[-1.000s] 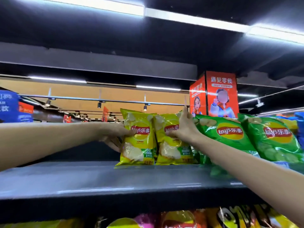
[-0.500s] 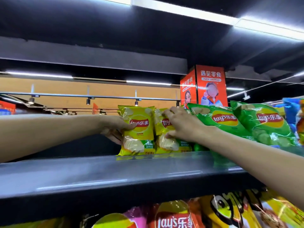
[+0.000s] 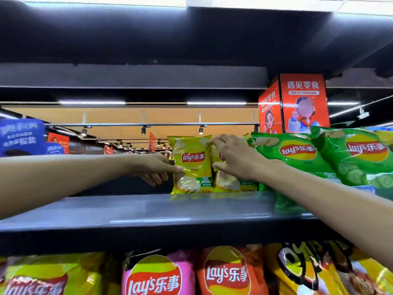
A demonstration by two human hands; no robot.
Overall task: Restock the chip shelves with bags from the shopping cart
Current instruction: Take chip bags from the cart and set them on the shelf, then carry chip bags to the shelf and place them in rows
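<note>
Grey shelf (image 3: 131,211) runs across mid-frame, dark ceiling and strip lights above. Orange snack sign (image 3: 302,103) upper right. Green bags (image 3: 297,154) lean at right, mixed bags (image 3: 225,273) on the tier below. Two yellow bags upright at centre: left hand (image 3: 155,169) pinches the left yellow bag (image 3: 191,165) at its edge; right hand (image 3: 236,158) grips the right yellow bag (image 3: 229,182), mostly hiding it.

Two hands: left hand (image 3: 156,170) and right hand (image 3: 236,157). On the upper shelf (image 3: 136,211): two yellow-green chip bags, left one (image 3: 192,165) and right one (image 3: 231,182); two green chip bags, nearer (image 3: 297,154) and farther right (image 3: 361,156). Below the shelf: at least five bags, among them one pink (image 3: 157,275) and one orange (image 3: 227,271). One orange sign box (image 3: 302,103). One blue sign (image 3: 21,135).
</note>
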